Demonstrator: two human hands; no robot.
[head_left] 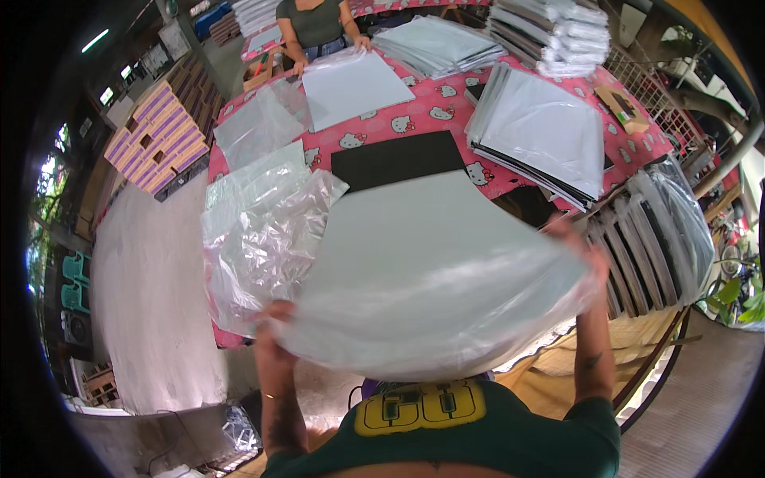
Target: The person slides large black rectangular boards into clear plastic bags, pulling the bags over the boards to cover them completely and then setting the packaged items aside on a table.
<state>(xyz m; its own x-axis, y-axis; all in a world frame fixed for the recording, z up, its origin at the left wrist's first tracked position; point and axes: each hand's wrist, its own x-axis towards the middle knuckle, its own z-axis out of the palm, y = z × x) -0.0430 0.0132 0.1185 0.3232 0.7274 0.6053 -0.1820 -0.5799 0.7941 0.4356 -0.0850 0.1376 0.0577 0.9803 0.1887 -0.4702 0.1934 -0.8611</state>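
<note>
Plastic sheet (446,275) sagging at table's (374,127) six o'clock; our left hand (276,314) pinching its eight-o'clock side, our right hand (586,248) its three-o'clock side. If we pull unevenly, could crease or slip.

A pink cloth printed with white cartoon cats (430,123) covers the counter. On its right side sits a small tan cardboard box (623,110), near a metal wire mesh panel (661,95). A person in a dark olive top (317,25) stands at the far side. On the left, a tall stack of tan cartons with purple stripes (155,137) rises beside the grey concrete floor (155,279). Farther left are teal plastic chairs (76,268); a lit white fluorescent tube (95,41) hangs above. Green plant leaves (728,291) show at far right.
</note>
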